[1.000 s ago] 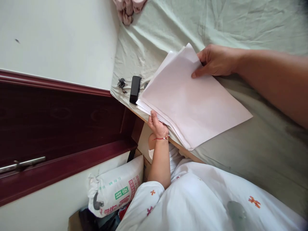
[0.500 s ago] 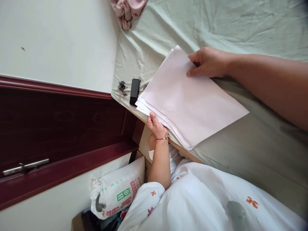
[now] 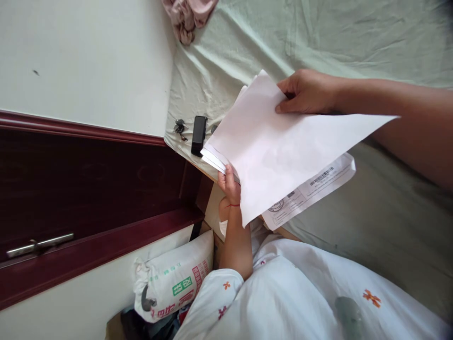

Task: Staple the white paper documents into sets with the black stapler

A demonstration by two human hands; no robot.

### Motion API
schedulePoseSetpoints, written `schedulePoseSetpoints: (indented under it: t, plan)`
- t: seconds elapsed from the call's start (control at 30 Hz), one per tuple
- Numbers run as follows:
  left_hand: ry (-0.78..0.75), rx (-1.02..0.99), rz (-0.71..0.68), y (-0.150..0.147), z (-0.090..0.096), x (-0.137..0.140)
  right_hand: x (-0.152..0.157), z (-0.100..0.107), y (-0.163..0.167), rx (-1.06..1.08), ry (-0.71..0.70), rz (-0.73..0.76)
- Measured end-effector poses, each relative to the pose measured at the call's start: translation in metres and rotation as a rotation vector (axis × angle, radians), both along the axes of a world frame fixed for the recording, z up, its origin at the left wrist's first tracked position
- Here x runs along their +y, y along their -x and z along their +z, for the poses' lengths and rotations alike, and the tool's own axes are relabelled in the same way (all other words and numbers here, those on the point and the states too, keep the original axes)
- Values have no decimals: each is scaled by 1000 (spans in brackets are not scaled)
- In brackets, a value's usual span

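Several white paper sheets (image 3: 283,146) are held between my two hands over the near edge of the bed. The top sheet shows a blank side and is bent, its right corner lifted toward my right forearm. Under it a printed sheet (image 3: 322,179) with a barcode, a stamp and small text comes into sight, its corner curled. My left hand (image 3: 230,184) is closed on the stack's left edge, thumb on top. My right hand (image 3: 299,92) pinches the upper right edge of the top sheet; its other fingers are hidden behind the paper.
Pale green cloth (image 3: 318,42) covers the bed. On it lie a black case (image 3: 198,134), keys (image 3: 180,127) and bunched pink fabric (image 3: 187,19). A dark red headboard-like wooden panel (image 3: 88,179) stands at left, above a printed white sack (image 3: 173,278).
The top sheet has lifted and bent away from the stack, its right corner rising. Printing on the sheet beneath now shows. My right hand has hardly moved.
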State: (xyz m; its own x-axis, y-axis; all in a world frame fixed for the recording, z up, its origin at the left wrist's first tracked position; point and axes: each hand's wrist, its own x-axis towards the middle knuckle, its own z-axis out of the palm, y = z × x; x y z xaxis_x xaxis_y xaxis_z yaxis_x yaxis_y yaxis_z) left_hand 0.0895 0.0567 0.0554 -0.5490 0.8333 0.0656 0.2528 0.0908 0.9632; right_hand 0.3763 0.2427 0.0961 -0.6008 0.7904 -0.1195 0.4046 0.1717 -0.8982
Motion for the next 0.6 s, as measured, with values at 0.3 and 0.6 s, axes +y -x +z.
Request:
schedulePoseSetpoints:
  t: [0.3,0.6]
  plan:
    - [-120,-5,158,-17,1,6,10,-17,5,26,-52,10]
    - [-217,-91,157,-12,-6,10,12,-12,3,48,-8,51]
